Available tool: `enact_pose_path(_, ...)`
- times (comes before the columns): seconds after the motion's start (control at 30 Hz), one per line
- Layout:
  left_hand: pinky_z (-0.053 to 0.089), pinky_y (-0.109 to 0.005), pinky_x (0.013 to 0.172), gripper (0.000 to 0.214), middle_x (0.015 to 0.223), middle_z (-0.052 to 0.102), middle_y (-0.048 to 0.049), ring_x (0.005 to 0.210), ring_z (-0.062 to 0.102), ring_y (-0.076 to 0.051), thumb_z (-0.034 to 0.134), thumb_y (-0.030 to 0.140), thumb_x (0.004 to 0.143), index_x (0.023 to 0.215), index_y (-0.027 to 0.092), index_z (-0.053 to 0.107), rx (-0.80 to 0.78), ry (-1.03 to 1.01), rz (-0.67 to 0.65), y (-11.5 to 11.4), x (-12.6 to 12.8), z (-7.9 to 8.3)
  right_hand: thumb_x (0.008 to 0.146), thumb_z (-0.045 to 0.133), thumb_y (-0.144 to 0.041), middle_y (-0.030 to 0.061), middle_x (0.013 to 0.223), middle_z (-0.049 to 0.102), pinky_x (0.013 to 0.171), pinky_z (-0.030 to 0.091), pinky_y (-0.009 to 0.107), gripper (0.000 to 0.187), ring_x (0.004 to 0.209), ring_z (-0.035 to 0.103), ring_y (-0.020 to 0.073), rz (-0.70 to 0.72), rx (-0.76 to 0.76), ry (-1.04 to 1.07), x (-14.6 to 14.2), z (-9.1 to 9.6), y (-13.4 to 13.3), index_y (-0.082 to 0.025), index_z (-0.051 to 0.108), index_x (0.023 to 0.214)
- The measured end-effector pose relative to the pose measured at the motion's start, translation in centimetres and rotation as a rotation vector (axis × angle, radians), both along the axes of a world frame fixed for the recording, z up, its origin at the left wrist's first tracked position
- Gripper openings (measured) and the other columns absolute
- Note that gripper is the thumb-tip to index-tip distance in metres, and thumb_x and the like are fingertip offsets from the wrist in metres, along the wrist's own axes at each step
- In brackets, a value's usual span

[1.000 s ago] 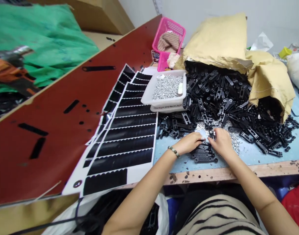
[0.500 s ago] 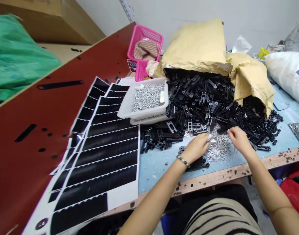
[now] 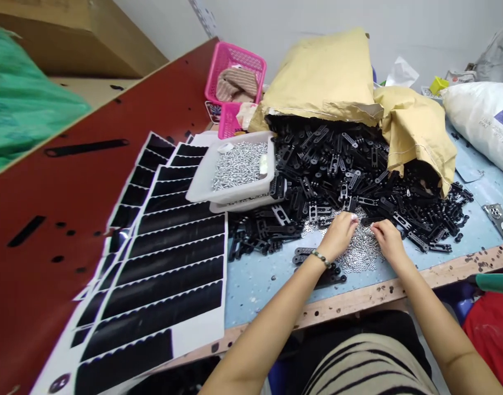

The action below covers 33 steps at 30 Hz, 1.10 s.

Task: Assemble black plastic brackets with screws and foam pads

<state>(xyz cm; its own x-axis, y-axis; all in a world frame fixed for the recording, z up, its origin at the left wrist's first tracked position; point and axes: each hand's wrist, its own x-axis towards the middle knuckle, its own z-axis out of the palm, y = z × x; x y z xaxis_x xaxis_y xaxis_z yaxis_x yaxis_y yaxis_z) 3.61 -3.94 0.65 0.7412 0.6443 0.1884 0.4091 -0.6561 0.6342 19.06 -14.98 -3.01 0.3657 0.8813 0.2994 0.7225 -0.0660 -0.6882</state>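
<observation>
My left hand (image 3: 339,236) rests over a scatter of small silver screws (image 3: 360,253) on the light blue table (image 3: 259,274), fingers curled and pinched at the edge of the big heap of black plastic parts (image 3: 358,170). My right hand (image 3: 388,239) sits just right of it, fingers bent down onto the screws beside a black part; what either holds is too small to name. A short stack of black parts (image 3: 317,262) lies under my left wrist, which wears a bead bracelet.
A white tray of screws (image 3: 235,171) stands left of the heap. A torn tan sack (image 3: 350,82) spills the black parts. A pink basket (image 3: 233,71) is behind. White sheets with black strips (image 3: 160,263) and a red board (image 3: 62,208) lie left. A white sack (image 3: 481,118) lies right.
The camera has swung right. My hands left the stacked black parts and moved up onto the screws; the right hand reached out right, then came back beside the left.
</observation>
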Motion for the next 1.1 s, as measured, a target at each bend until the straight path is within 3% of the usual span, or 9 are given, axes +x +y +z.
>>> enact_pose_path(0.17, 0.049, -0.028, 0.074, 0.019, 0.092, 0.063, -0.0034, 0.082, 0.061, -0.015, 0.043, 0.03, 0.094, 0.102, 0.017, 0.054, -0.198, -0.191, 0.186, -0.1, -5.8, -0.2, 0.087, 0.053, -0.03, 0.0026, 0.085, 0.067, 0.07, 0.051, 0.028, 0.014, 0.075, 0.063, 0.016, 0.123, -0.009, 0.326, -3.7, 0.2, 1.1, -0.02, 0.061, 0.092)
enact_pose_path(0.27, 0.049, -0.028, 0.074, 0.016, 0.085, 0.064, -0.0011, 0.078, 0.061, -0.015, 0.051, 0.033, 0.089, 0.092, 0.018, 0.056, -0.3, -0.272, 0.281, -1.3, -9.1, -0.7, 0.087, 0.055, -0.028, 0.0017, 0.083, 0.067, 0.073, 0.049, 0.028, 0.01, 0.076, 0.062, 0.0156, 0.285, -0.032, 0.278, -6.8, 0.3, 2.3, -0.021, 0.062, 0.085)
enact_pose_path(0.43, 0.048, -0.033, 0.082, 0.009, 0.089, 0.064, -0.003, 0.088, 0.059, -0.018, 0.051, 0.025, 0.088, 0.086, 0.02, 0.059, -0.115, -0.127, 0.31, -3.8, -10.9, -1.7, 0.091, 0.05, -0.02, 0.0035, 0.086, 0.064, 0.078, 0.045, 0.028, 0.013, 0.084, 0.057, 0.0167, 0.504, -0.052, -0.079, -9.5, 0.5, 3.7, -0.021, 0.062, 0.088)
enact_pose_path(0.57, 0.046, -0.035, 0.08, 0.008, 0.085, 0.063, -0.0035, 0.086, 0.058, -0.02, 0.051, 0.021, 0.089, 0.085, 0.02, 0.058, 0.012, -0.03, 0.288, -4.9, -10.9, -2.4, 0.093, 0.048, -0.019, 0.004, 0.084, 0.062, 0.076, 0.044, 0.028, 0.016, 0.082, 0.055, 0.0173, 0.532, -0.124, -0.278, -9.7, 0.7, 3.9, -0.021, 0.063, 0.088)
enact_pose_path(0.73, 0.043, -0.036, 0.078, 0.019, 0.083, 0.064, -0.0057, 0.084, 0.056, -0.021, 0.044, 0.021, 0.093, 0.082, 0.019, 0.059, 0.167, 0.064, 0.259, -5.6, -11.2, -2.7, 0.092, 0.049, -0.021, 0.006, 0.099, 0.062, 0.081, 0.047, 0.029, 0.015, 0.092, 0.057, 0.0173, 0.563, -0.097, -0.196, -9.3, 0.6, 3.6, -0.021, 0.064, 0.091)
enact_pose_path(0.83, 0.042, -0.036, 0.078, 0.02, 0.084, 0.065, -0.0058, 0.084, 0.056, -0.021, 0.043, 0.02, 0.093, 0.083, 0.02, 0.06, 0.189, 0.072, 0.258, -5.7, -11.4, -2.6, 0.093, 0.046, -0.022, 0.0069, 0.105, 0.061, 0.084, 0.048, 0.031, 0.018, 0.096, 0.059, 0.0178, 0.454, -0.049, -0.117, -7.1, 0.8, 2.8, -0.02, 0.061, 0.104)
enact_pose_path(0.97, 0.042, -0.037, 0.08, 0.023, 0.087, 0.067, -0.0059, 0.084, 0.056, -0.021, 0.041, 0.018, 0.093, 0.083, 0.02, 0.062, 0.214, 0.091, 0.216, -5.7, -11.4, -2.4, 0.093, 0.044, -0.022, 0.0117, 0.103, 0.061, 0.083, 0.046, 0.035, 0.023, 0.095, 0.057, 0.0237, 0.124, -0.144, -0.301, -2.8, 1.2, 1.4, -0.017, 0.059, 0.109)
enact_pose_path(1.1, 0.042, -0.038, 0.082, 0.022, 0.094, 0.067, -0.0064, 0.09, 0.057, -0.022, 0.042, 0.021, 0.094, 0.087, 0.02, 0.063, 0.225, 0.089, 0.182, -5.7, -11.8, -1.9, 0.088, 0.047, -0.014, 0.0117, 0.092, 0.062, 0.074, 0.043, 0.036, 0.024, 0.086, 0.057, 0.0255, 0.062, -0.228, -0.371, -0.9, 1.1, 0.6, -0.017, 0.06, 0.108)
